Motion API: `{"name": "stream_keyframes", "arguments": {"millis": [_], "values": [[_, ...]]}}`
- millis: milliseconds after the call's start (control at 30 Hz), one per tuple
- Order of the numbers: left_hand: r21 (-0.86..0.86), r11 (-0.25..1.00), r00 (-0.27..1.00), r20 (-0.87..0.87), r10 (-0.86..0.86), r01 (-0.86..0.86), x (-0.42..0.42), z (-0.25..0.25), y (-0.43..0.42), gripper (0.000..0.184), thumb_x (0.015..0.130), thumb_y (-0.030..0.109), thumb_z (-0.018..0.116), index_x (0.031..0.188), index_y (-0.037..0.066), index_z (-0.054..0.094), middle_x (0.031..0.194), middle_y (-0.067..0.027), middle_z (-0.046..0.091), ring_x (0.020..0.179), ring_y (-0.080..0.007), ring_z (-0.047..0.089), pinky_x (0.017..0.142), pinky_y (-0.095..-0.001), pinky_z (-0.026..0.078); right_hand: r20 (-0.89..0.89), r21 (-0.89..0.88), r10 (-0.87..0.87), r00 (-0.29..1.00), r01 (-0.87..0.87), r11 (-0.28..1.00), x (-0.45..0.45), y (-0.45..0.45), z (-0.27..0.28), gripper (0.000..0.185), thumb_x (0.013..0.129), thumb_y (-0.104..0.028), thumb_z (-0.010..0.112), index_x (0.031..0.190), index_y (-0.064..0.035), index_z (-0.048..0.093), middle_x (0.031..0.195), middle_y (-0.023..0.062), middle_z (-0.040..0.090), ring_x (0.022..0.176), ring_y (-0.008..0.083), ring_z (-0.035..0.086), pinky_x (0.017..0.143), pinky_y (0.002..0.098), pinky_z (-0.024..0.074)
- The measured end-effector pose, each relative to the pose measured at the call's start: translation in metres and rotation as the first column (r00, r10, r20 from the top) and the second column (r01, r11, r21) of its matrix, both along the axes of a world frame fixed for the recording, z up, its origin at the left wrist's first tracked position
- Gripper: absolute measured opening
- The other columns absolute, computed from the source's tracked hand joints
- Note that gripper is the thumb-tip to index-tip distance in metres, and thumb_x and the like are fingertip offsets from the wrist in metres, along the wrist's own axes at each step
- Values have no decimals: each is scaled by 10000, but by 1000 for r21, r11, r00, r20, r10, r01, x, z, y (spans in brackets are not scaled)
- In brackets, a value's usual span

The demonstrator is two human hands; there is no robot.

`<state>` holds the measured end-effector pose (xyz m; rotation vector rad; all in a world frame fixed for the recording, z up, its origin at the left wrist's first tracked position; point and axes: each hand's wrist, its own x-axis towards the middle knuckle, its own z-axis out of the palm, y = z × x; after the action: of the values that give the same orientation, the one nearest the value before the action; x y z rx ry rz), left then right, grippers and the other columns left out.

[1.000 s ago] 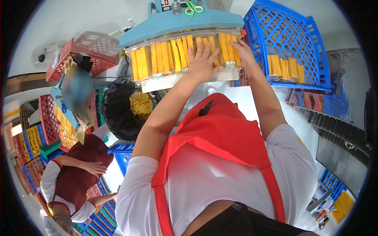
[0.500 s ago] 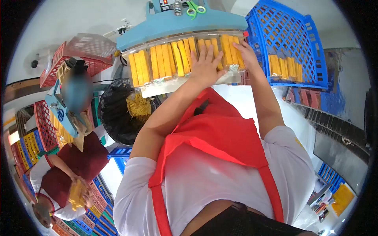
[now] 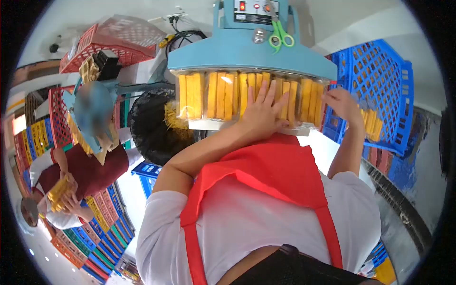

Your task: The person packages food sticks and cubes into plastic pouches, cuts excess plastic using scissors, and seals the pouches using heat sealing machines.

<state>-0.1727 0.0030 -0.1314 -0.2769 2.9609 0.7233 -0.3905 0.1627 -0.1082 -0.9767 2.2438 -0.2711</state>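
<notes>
Clear plastic packets (image 3: 222, 95) of long, straight-edged yellow sticks lie rowed along the near side of the blue bar sealer (image 3: 251, 54). The left hand (image 3: 261, 109) rests spread on them, gripping none; the right hand (image 3: 344, 103), half curled near the sealer's right end, may or may not pinch plastic: I cannot tell.

1. Cannot read any word, brand or number.
2. Can spot small markings on the blue machine's (image 3: 251, 54) white panel (image 3: 249, 6) and black label (image 3: 250, 18), too tiny to decipher.
</notes>
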Motion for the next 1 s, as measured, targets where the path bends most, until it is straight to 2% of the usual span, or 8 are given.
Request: {"name": "stream_keyframes", "arguments": {"millis": [100, 233, 333, 500, 633, 767, 900, 1000], "values": [[-56, 998, 998, -67, 15, -18, 11, -21, -13, 654, 749, 488, 496, 1293, 183, 299, 1355, -208, 154, 1256, -383, 121, 971, -559, 112, 163, -414, 88, 983, -13, 910, 17, -93, 46, 300, 761, -276, 571, 835, 14, 586, 638, 115, 549, 584, 182, 499, 561, 294, 394], [99, 995, 951, -309, 4, 28, 31, -25, -14, 474, 764, 394, 534, 1164, 150, 463, 1315, -165, 274, 1219, -377, 228, 968, -520, 185, 229, -524, 405, 885, -238, 818, 63, -196, 25, 290, 783, -219, 576, 983, -11, 554, 835, 67, 584, 738, 161, 524, 648, 262, 414], [185, 981, 868, -474, 144, -61, 62, -14, -25, 286, 771, 326, 553, 930, 89, 582, 1194, -135, 432, 1155, -366, 329, 945, -476, 263, -319, -683, 465, 826, -541, 492, 95, -264, -8, 382, 763, -270, 585, 1038, -9, 535, 1031, 157, 538, 970, 287, 502, 828, 343, 391], [268, 774, 575, -541, 613, -573, 169, -15, -22, 195, 782, 227, 551, 780, 34, 576, 1011, -105, 550, 1035, -332, 446, 871, -415, 358, -475, -440, 458, 751, -654, 616, 111, -300, -51, 465, 804, -358, 502, 1090, 8, 510, 1100, 206, 507, 1041, 318, 469, 880, 361, 356], [187, 278, 177, -427, 887, -942, 268, -63, 32, 122, 748, 142, 565, 778, 23, 570, 960, -123, 560, 956, -305, 484, 822, -369, 390, -355, -494, 448, 821, -571, 656, 107, -305, -50, 510, 812, -417, 463, 1102, 1, 505, 1088, 194, 521, 1016, 311, 488, 864, 357, 363], [130, -162, -193, -276, 942, -978, 341, -116, 108, 115, 732, 114, 570, 793, 17, 583, 895, -115, 580, 864, -304, 515, 776, -376, 401, -195, -456, 336, 921, -389, 801, 120, -312, -42, 570, 788, -485, 465, 1094, -5, 504, 1069, 174, 533, 980, 291, 506, 836, 348, 373], [244, -681, -708, -30, 706, -690, 384, -168, 160, 148, 720, 111, 562, 843, 56, 624, 776, -138, 613, 748, -288, 584, 680, -351, 450, -328, -370, 299, 896, -413, 832, 136, -309, -37, 603, 770, -512, 473, 1093, -3, 498, 1057, 167, 539, 958, 287, 512, 824, 348, 376], [334, -848, -887, 69, 457, -411, 418, -219, 197, 154, 724, 144, 569, 841, 67, 634, 769, -142, 619, 715, -283, 598, 637, -348, 460, -347, -388, 295, 890, -423, 819, 134, -317, -42, 609, 768, -516, 468, 1096, -3, 493, 1057, 177, 535, 961, 293, 509, 823, 348, 375]]}}
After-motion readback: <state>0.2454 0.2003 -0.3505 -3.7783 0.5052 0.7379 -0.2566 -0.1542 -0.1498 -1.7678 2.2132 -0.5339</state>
